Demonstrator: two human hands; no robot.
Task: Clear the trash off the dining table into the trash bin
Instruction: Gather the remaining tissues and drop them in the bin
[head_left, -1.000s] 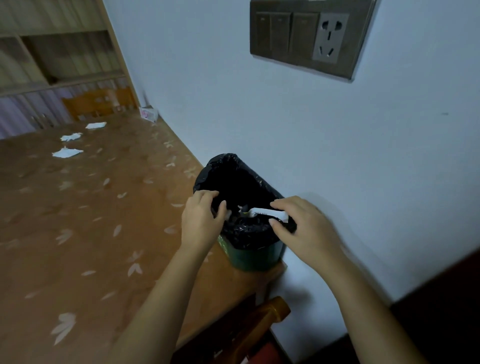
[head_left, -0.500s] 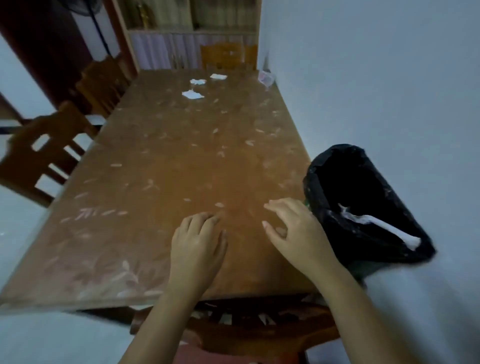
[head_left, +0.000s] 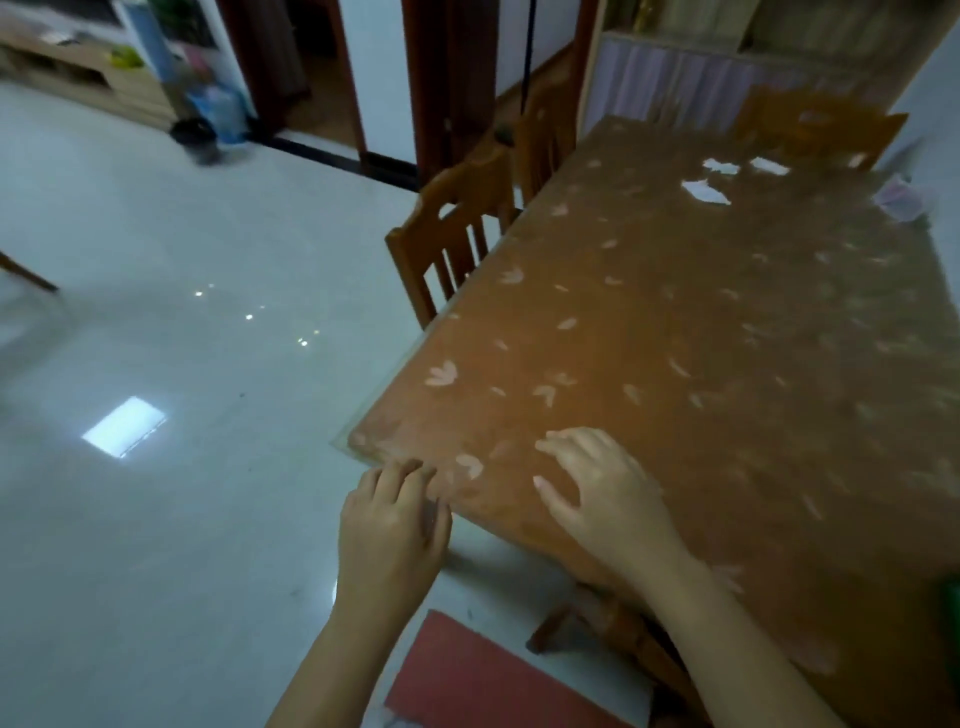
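A long brown table (head_left: 727, 332) with a glossy top printed with pale petal shapes runs away from the person. The trash lies near its far edge: three white crumpled paper scraps (head_left: 705, 191) close together, well apart from both hands. A small pinkish packet (head_left: 898, 200) lies by the far right corner, too blurred to identify.

The left hand (head_left: 389, 525) hovers at the table's near left corner, part of it out over the pale tiled floor (head_left: 156, 519). Its fingers are loosely curled and hold nothing. The right hand (head_left: 608, 493) is above the top just inside the near edge, palm down, fingers spread and relaxed, also empty. Whether either hand touches the surface cannot be told.

An orange-brown wooden slat-back chair (head_left: 447, 228) is pushed against the left edge, and a matching wooden chair (head_left: 810, 124) stands at the far edge. A flat red mat (head_left: 467, 675) lies on the floor below the near edge. A narrow green sliver (head_left: 953, 613) shows at the right border of the view, by the near right corner; too little of it shows to tell what it is.
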